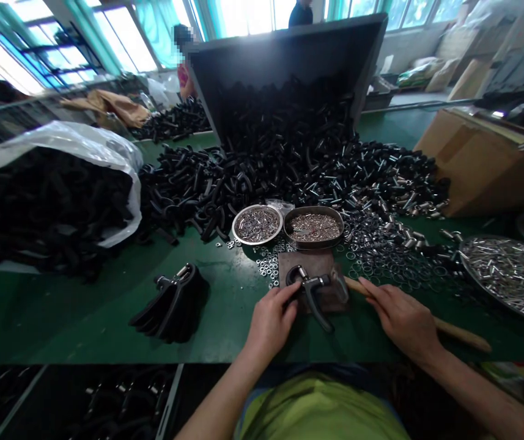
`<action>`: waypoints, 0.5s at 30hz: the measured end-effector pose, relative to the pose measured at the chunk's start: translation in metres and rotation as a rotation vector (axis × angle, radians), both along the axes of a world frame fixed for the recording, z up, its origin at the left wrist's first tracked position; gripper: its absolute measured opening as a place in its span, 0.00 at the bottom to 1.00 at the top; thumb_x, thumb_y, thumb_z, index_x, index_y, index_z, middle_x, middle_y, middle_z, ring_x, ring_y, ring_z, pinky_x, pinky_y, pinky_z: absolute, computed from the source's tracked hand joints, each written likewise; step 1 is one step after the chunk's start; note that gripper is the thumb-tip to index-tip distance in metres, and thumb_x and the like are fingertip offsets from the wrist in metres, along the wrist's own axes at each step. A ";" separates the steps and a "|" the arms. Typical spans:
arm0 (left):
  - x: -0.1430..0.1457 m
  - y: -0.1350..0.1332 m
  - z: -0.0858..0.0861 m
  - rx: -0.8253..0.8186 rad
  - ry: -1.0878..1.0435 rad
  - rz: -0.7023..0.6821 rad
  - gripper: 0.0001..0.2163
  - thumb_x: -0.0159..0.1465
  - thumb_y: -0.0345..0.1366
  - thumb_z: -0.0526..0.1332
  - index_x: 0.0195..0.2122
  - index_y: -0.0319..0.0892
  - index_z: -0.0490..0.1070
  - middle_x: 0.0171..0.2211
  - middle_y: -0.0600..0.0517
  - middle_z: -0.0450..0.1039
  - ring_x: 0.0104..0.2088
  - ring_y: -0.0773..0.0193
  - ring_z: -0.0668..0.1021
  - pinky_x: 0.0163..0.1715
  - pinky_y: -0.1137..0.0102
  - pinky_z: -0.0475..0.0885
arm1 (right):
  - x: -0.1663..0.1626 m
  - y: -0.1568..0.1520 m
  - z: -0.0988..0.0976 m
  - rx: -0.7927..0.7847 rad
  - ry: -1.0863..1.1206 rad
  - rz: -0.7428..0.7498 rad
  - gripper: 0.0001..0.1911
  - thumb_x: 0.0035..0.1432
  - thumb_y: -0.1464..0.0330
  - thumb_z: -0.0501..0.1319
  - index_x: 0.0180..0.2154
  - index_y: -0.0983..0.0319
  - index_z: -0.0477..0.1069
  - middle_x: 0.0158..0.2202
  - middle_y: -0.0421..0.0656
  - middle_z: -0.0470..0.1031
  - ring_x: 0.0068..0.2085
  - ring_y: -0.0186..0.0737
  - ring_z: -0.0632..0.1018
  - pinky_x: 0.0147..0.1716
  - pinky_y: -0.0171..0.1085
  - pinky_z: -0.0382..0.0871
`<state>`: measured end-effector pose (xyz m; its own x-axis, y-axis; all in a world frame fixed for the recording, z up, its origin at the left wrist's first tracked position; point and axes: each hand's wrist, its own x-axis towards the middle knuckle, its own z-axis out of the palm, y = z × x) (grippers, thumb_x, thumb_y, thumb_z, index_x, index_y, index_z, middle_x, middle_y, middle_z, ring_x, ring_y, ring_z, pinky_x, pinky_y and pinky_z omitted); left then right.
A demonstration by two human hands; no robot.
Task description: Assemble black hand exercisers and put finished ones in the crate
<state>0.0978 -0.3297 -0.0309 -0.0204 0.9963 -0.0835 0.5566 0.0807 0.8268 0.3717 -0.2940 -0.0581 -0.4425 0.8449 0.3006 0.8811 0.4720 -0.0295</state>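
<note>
A black hand grip strengthener [313, 297] with a metal spring lies on a square brown metal plate [288, 261]. My left hand [271, 319] pinches its left side between thumb and forefinger. My right hand [403, 318] is closed round the wooden handle of a hammer [463, 336]. The hammer's head is beside the grip's right arm, over the plate's right part; whether they touch I cannot tell. To the left of my left hand stands a stack of similar hand grips [170, 308]. Small nuts [268, 267] lie scattered along the plate's left edge.
Behind the plate stand a round dish of washers [257, 225] and an oval tin of small metal parts [315, 227]. Black handles pile up from a tipped grey bin [367, 61]. A white bag [124, 153] is left; a carton [482, 165] and a pin tray [513, 275] are right.
</note>
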 end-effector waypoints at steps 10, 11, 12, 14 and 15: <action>0.044 -0.019 0.006 -0.447 -1.043 0.333 0.30 0.54 0.41 0.67 0.58 0.40 0.63 0.54 0.41 0.68 0.49 0.56 0.74 0.45 0.65 0.72 | -0.025 0.086 0.029 0.047 0.108 0.072 0.15 0.63 0.67 0.51 0.42 0.64 0.74 0.41 0.49 0.74 0.44 0.43 0.70 0.45 0.40 0.63; 0.045 -0.022 0.010 -0.439 -1.041 0.319 0.30 0.54 0.40 0.67 0.57 0.41 0.64 0.56 0.43 0.66 0.54 0.55 0.71 0.51 0.64 0.68 | -0.040 0.104 0.037 0.001 0.097 0.090 0.16 0.64 0.67 0.50 0.41 0.64 0.75 0.40 0.48 0.75 0.44 0.43 0.70 0.45 0.39 0.63; 0.045 -0.025 0.013 -0.433 -1.026 0.295 0.29 0.54 0.40 0.67 0.57 0.41 0.65 0.58 0.44 0.64 0.57 0.55 0.67 0.56 0.64 0.63 | -0.054 0.122 0.043 -0.060 0.054 0.079 0.16 0.64 0.68 0.49 0.41 0.63 0.75 0.40 0.48 0.75 0.44 0.42 0.70 0.45 0.39 0.63; 0.039 -0.029 0.022 -0.462 -0.960 0.221 0.28 0.54 0.40 0.67 0.56 0.42 0.65 0.60 0.46 0.60 0.59 0.55 0.64 0.59 0.63 0.59 | -0.081 0.159 0.047 -0.154 -0.042 0.045 0.15 0.62 0.70 0.50 0.38 0.63 0.76 0.39 0.49 0.76 0.44 0.44 0.71 0.44 0.39 0.64; 0.035 -0.029 0.027 -0.472 -0.913 0.180 0.28 0.54 0.41 0.67 0.56 0.43 0.65 0.61 0.46 0.60 0.59 0.55 0.65 0.59 0.63 0.59 | -0.092 0.175 0.046 -0.178 -0.060 0.043 0.14 0.60 0.71 0.52 0.36 0.64 0.76 0.39 0.50 0.76 0.44 0.45 0.71 0.42 0.39 0.65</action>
<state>0.1324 -0.3585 -0.0042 0.1015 0.8470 -0.5218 -0.3164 0.5248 0.7903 0.2794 -0.1191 -0.0124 -0.4917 0.8625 0.1199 0.8631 0.5010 -0.0643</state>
